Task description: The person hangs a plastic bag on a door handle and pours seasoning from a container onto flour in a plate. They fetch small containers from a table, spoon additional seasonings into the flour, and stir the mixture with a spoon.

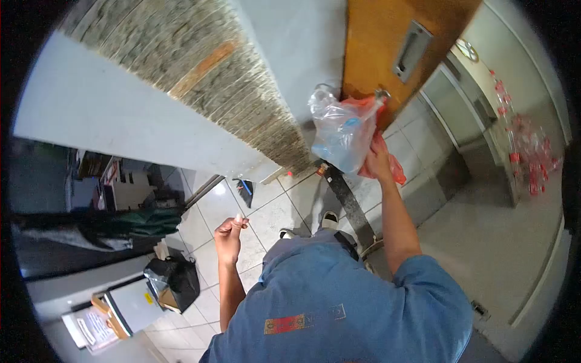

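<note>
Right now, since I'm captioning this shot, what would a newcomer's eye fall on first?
Probably the clear plastic bag by the handle of the orange-brown door, at upper middle, with the right hand on red plastic beside it. Next, likely, the red-capped bottles clustered at the far right, then the blue shirt filling the bottom middle.

I stand on a floor of pale square tiles (266,219), my shoes (330,220) planted on it and a dark strip (352,210) running across it just beside my right foot. Ahead of me a small red piece (290,174) lies on the tiles near the foot of the wall. A black thing with a blue strip (244,192) rests to its left, too unclear for me to name.
</note>
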Motion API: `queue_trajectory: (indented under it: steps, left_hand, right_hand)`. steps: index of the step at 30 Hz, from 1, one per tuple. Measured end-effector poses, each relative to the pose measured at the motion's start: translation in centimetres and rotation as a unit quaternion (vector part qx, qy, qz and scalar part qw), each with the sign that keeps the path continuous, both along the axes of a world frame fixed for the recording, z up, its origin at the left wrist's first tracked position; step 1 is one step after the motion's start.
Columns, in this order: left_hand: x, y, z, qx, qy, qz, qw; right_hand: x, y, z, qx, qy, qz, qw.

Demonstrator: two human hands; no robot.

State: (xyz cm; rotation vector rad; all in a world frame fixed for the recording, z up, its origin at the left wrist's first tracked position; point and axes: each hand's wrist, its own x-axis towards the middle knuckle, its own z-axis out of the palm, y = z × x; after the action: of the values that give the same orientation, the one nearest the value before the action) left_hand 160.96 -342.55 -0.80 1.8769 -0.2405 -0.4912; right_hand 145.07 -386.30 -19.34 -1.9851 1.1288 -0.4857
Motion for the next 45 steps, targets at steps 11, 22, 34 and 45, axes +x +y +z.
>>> queue_trajectory:
  steps: [11, 22, 34, 45]
  left_hand:
    - [0.0, 12.2, 0.1, -0.017, -0.037, 0.093, 0.995]
    - [-1.1, 44.9, -1.4, -0.067, -0.05, 0.277, 0.957]
    - [-20.8, 79.4, -0.6, -0.018, -0.068, 0.609, 0.79]
    - [-32.4, 102.1, -3.3, -0.064, -0.102, 0.861, 0.495]
  right_hand:
    - [-5.7, 8.2, 6.4, -0.029, -0.125, -0.155, 0.98]
    - [9.1, 36.7, 17.5, -0.066, -0.41, -0.094, 0.905]
    - [25.5, 85.6, 16.4, 0.182, -0.276, 0.458, 0.825]
    - [30.1, 133.7, 11.9, 0.256, -0.108, 0.659, 0.699]
